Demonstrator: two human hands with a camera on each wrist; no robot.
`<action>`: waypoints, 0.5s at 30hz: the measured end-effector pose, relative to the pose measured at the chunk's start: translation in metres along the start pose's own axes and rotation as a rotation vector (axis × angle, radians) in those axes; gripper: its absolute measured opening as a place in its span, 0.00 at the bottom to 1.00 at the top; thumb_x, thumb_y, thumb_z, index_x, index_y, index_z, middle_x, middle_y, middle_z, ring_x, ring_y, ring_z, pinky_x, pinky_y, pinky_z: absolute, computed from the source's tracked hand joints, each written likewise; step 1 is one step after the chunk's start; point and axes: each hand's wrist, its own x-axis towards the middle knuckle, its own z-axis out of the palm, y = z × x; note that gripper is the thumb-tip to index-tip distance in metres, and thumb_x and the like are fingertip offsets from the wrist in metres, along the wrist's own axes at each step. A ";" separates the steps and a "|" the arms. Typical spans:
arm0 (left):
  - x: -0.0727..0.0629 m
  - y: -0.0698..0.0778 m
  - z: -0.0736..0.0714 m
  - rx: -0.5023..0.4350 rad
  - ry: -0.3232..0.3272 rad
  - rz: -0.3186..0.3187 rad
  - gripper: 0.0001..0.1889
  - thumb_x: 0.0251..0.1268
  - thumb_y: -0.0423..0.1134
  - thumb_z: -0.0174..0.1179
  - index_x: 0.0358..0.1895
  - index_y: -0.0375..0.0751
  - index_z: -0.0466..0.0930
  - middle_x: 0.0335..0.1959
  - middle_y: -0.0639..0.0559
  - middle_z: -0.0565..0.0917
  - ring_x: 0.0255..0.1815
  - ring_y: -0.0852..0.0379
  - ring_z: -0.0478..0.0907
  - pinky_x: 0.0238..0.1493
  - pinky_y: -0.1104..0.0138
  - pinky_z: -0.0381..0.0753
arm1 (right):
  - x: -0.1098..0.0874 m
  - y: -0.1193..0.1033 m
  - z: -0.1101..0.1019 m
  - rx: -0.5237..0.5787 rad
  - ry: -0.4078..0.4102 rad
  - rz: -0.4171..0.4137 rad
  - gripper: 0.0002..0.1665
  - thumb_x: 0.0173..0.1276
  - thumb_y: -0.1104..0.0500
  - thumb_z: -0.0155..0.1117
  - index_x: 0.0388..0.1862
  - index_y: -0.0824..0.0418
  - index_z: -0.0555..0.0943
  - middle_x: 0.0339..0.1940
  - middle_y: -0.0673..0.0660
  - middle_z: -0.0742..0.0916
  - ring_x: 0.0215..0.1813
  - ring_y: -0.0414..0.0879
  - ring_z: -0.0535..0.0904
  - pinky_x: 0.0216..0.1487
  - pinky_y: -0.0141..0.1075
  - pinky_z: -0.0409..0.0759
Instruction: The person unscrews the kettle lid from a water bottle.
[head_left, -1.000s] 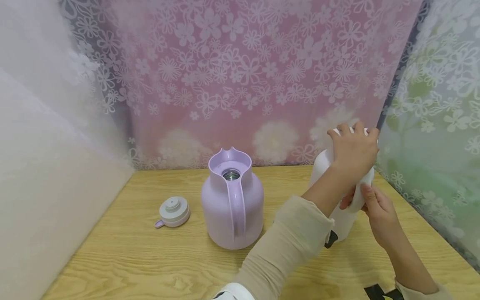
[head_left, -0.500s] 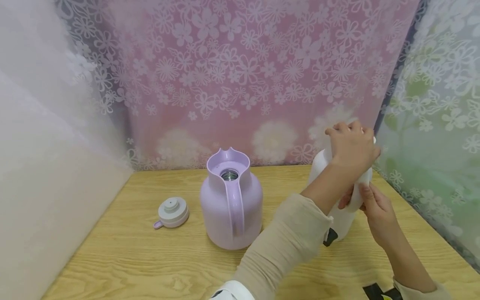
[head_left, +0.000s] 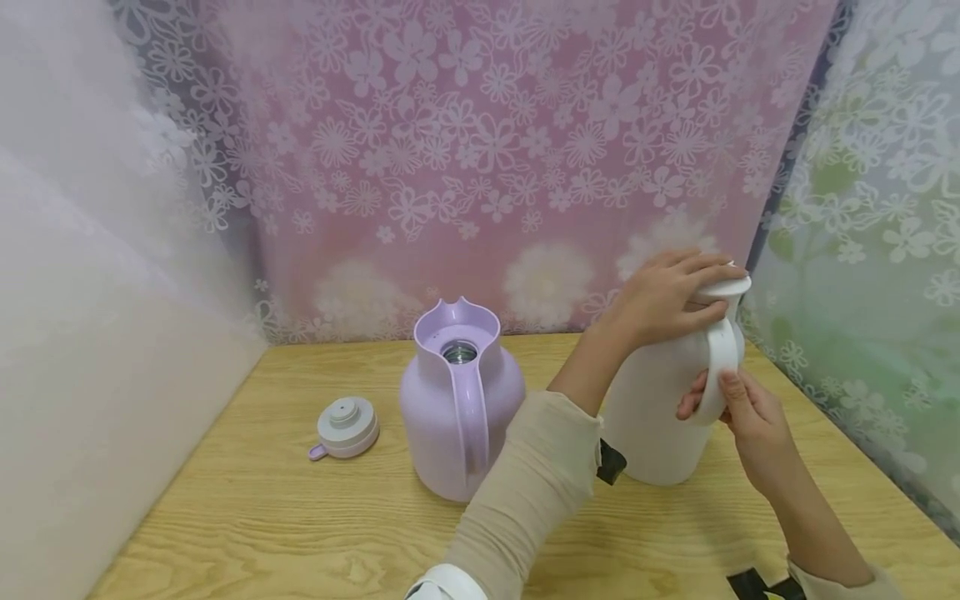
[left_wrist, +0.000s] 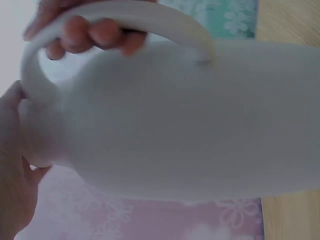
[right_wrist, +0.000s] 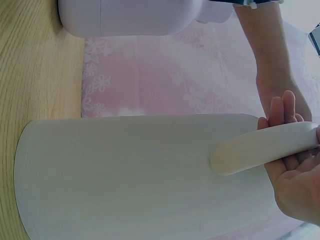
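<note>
A white thermos jug (head_left: pixel 656 417) stands on the right of the table in the head view. My left hand (head_left: pixel 666 300) holds its white lid (head_left: pixel 729 287) from the left, fingers across the top and thumb along the near side. In the left wrist view the left hand (left_wrist: pixel 14 160) spans the neck end of the jug. Curled round the jug's handle (head_left: pixel 723 354) is my right hand (head_left: pixel 761 429), its thumb on the outer face. The right wrist view shows the right hand (right_wrist: pixel 295 187) with its fingers through the handle (right_wrist: pixel 265 147).
A lilac thermos jug (head_left: pixel 427 417) with an uncovered mouth stands mid-table, handle facing me. To its left lies a grey-and-lilac stopper (head_left: pixel 348 429). Black tape (head_left: pixel 746 582) shows near the front edge. Flowered sheets (head_left: pixel 450 167) hang behind the table and at its right.
My left hand has turned on the lid and swung left, its forearm following, so the lid's edge and more of the white jug show. The right hand keeps its grip on the handle.
</note>
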 end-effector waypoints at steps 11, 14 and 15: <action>0.001 0.010 0.001 -0.014 0.001 -0.135 0.24 0.67 0.62 0.39 0.66 0.73 0.60 0.66 0.71 0.58 0.67 0.65 0.49 0.63 0.70 0.46 | 0.002 -0.002 0.000 -0.004 -0.017 -0.001 0.20 0.76 0.66 0.29 0.38 0.73 0.71 0.26 0.59 0.81 0.33 0.45 0.79 0.39 0.29 0.74; 0.005 0.018 -0.002 0.031 -0.044 -0.230 0.24 0.65 0.65 0.37 0.65 0.78 0.57 0.66 0.74 0.56 0.66 0.66 0.49 0.61 0.68 0.50 | 0.002 -0.002 0.000 0.005 -0.011 0.007 0.20 0.76 0.66 0.29 0.38 0.72 0.71 0.26 0.59 0.81 0.33 0.45 0.79 0.39 0.29 0.73; 0.007 0.021 -0.002 0.048 -0.056 -0.260 0.24 0.65 0.66 0.36 0.65 0.80 0.57 0.66 0.74 0.56 0.66 0.66 0.50 0.60 0.67 0.51 | 0.002 -0.003 0.000 0.004 -0.014 0.010 0.20 0.76 0.65 0.29 0.38 0.71 0.71 0.26 0.59 0.81 0.33 0.45 0.79 0.40 0.29 0.73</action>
